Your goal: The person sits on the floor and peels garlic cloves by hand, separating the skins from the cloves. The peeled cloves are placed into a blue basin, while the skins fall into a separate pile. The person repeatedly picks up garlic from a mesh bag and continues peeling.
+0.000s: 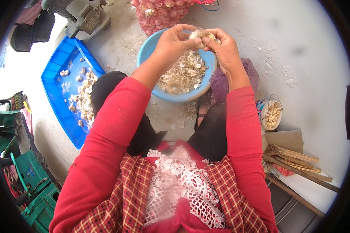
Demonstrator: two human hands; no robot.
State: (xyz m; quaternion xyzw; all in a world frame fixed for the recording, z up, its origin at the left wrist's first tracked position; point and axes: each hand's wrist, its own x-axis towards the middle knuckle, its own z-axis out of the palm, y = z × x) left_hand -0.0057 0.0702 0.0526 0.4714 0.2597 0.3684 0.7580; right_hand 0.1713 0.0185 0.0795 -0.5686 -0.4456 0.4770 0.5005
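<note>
Both of my hands meet above the far part of a light blue plastic basin (147,51). My left hand (176,40) grips a garlic bulb (199,35) between thumb and fingers. From the other side my right hand (221,43) has its thumb and fingers on the same bulb, where loose papery skin shows. Its underside is hidden. Dry garlic skins (185,72) lie heaped in the basin. Left of my knee, a blue plastic tray (55,96) holds many garlic bulbs (84,93).
A pink mesh sack of garlic (163,14) stands behind the basin, and a purple mesh bag (250,70) lies right of it. Farther right is a small bucket of peeled cloves (271,116), near a bundle of sticks (294,163). A green plastic container (32,169) stands at left.
</note>
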